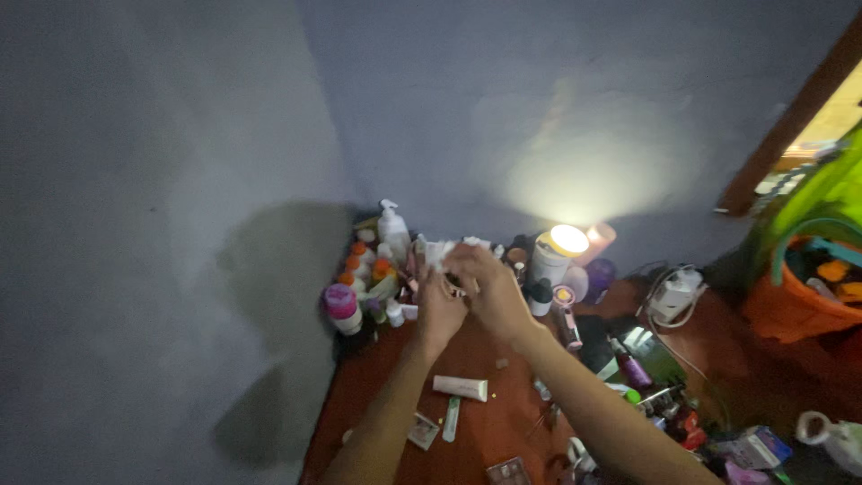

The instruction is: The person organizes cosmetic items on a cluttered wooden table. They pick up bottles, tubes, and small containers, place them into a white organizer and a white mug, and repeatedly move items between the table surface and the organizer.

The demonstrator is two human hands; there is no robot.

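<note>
We see both hands raised together over the back corner of a reddish-brown desk (467,359), where it meets a dim blue-grey wall (162,180). The left hand (438,310) and the right hand (489,287) meet around a crumpled white tissue (440,250) — the fingers of both are closed on it, the right hand's fingers curled over the top, the left gripping from below, though the blur keeps us from telling exactly how each finger sits. The tissue is held up just above the clutter of bottles at the back of the desk, not resting on anything. Just to the left of the hands stands a white pump bottle (391,226), with orange-capped bottles (368,265) in front of it and a jar with a pink lid (342,305) near the desk's left edge. To the right, a white cylinder with a glowing top (557,251) throws a bright patch on the wall. On the open desk below the forearms lies a white tube (461,387), flat on its side, and a small green stick (451,418) just beneath it. Farther right sit a white charger with its cable (675,295) and — at the frame's edge — an orange basket (790,310).
</note>
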